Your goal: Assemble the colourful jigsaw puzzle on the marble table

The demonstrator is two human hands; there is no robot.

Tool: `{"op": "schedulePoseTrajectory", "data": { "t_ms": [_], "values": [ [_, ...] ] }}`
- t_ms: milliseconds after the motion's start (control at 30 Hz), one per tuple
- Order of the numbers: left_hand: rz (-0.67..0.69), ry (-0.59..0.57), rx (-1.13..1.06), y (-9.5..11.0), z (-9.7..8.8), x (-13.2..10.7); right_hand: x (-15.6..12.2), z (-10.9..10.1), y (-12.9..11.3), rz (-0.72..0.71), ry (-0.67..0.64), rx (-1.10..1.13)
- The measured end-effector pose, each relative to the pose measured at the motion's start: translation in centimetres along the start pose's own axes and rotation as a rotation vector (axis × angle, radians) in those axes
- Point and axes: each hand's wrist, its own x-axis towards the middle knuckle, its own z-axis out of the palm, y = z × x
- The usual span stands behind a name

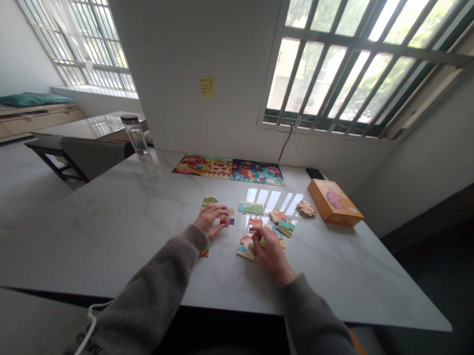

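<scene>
Okay, so the left hand [210,221] is lying relaxed with the fingers curved over a little cluster of jigsaw pieces [228,217], touching them but not visibly gripping anything. The right hand [271,252] is pinched down on a greenish jigsaw piece [262,242] (the fingers hide most of it, so don't ask me what it shows), right above a joined chunk of pieces [246,248]. Both grey knit sleeves [153,294] reach in from the near edge of the white marble-look tabletop [100,245].

Around the hands, loose pieces are spread across the middle: one green-topped piece [210,200] sits past the left hand, a small one [204,251] by the left wrist, a flat strip [250,208] ahead of the right hand, and a small heap [281,223] just right of it. Another little pile [306,208] sits beside an orange puzzle box [335,202] near the right edge. Along the far edge lie two colourful picture boards [203,166] [257,172], side by side and touching, with a clear water bottle [135,135] near the far left corner.
</scene>
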Motion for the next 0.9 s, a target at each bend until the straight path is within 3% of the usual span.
{"op": "schedulePoseTrajectory", "data": {
  "t_ms": [167, 333, 567, 700, 900],
  "values": [
    [0.004, 0.044, -0.052, 0.5, 0.2, 0.1, 0.2, -0.1, 0.2, -0.002, 0.009, 0.01],
    [-0.035, 0.122, -0.089, 1.3, 0.5, 0.3, 2.6, -0.7, -0.2, 0.03, 0.034, 0.103],
    [0.046, 0.196, -0.077, 1.5, 0.8, 0.3, 6.6, 1.6, -0.8, 0.089, -0.173, 0.394],
    [0.109, 0.204, -0.046, 1.5, 1.0, 0.2, 6.4, 3.0, -0.1, 0.109, -0.178, 0.507],
    [0.126, 0.146, -0.066, 1.4, 1.4, 0.1, 5.1, 3.3, -0.1, 0.141, -0.192, 0.542]
  ]
}}
